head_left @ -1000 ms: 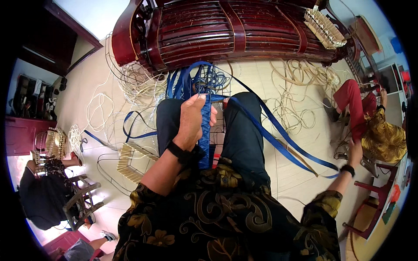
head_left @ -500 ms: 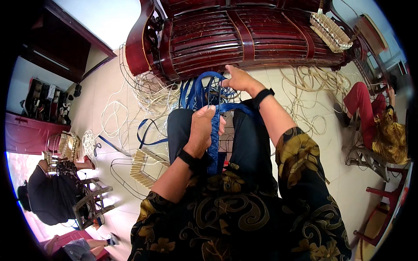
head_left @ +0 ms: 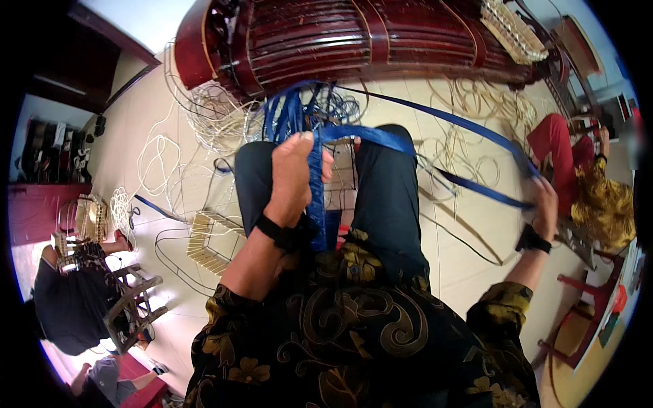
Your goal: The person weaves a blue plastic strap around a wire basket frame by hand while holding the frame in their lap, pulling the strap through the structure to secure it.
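Observation:
Closed round an upright bar wrapped in blue strap (head_left: pixel 315 197), my left hand (head_left: pixel 292 173) is above my lap, thumb at the bar's top. Far out to the right, my right hand (head_left: pixel 544 209) grips a long blue strap (head_left: pixel 469 124), slightly blurred. From there the strap runs back in an arc to the area beyond my knees. Another stretch of blue strap (head_left: pixel 377 134) lies from the bar across my right knee, and its end reaches toward my right hand. A thin wire frame (head_left: pixel 340 199) shows between my knees, partly hidden.
Blue strap loops (head_left: pixel 289 115) hang beyond my knees, by a dark red wooden bench (head_left: pixel 320 41). Pale cord tangles (head_left: pixel 218 122) cover the floor. A wicker-like frame (head_left: pixel 211 241) lies left. People sit at left (head_left: pixel 75 292) and right (head_left: pixel 598 190).
My right hand has swung from beyond my knees far out to the right, drawing the blue strap into a long arc. My left hand keeps its grip on the wrapped bar; the view has shifted.

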`<state>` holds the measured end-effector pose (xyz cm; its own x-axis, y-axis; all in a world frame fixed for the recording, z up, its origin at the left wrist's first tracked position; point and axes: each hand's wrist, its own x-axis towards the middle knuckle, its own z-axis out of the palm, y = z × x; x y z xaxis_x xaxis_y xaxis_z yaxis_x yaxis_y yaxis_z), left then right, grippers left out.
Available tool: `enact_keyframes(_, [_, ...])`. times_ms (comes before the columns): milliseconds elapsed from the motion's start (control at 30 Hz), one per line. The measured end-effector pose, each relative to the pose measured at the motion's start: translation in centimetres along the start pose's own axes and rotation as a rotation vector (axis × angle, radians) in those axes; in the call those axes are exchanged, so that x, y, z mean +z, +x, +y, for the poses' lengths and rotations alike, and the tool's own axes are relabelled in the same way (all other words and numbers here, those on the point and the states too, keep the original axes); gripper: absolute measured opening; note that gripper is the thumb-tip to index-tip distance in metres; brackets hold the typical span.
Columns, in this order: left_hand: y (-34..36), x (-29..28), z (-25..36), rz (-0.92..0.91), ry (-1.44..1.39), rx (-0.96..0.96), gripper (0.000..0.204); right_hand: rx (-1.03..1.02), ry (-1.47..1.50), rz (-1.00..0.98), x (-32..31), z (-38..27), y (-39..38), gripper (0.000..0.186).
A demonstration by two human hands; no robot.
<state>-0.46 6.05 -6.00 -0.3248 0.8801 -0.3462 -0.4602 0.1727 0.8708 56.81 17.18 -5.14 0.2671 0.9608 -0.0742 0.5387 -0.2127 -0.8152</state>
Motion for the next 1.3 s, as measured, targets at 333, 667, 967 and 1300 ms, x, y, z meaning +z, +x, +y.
enact_keyframes(333, [0.2,0.3,-1.1,-0.039,-0.004,-0.011,0.030,-0.145,-0.633,0.353,-0.7,0.8,-7.1,0.035])
enact_keyframes(667, [-1.0,0.7,-1.0,-0.031,0.010,-0.019,0.028,-0.771,-0.048,-0.674,31.9,-20.1,-13.9,0.032])
enact_keyframes(967, [-1.4,0.5,-1.2,-0.074,-0.018,-0.052,0.027,-1.028,-0.084,-0.447,33.3,-19.1,-12.2,0.027])
enact_keyframes(1300, [-0.9,0.1,-1.8,-0.083,-0.029,-0.025,0.026,-0.455,0.004,-0.764,31.3,-20.5,-12.7,0.029])
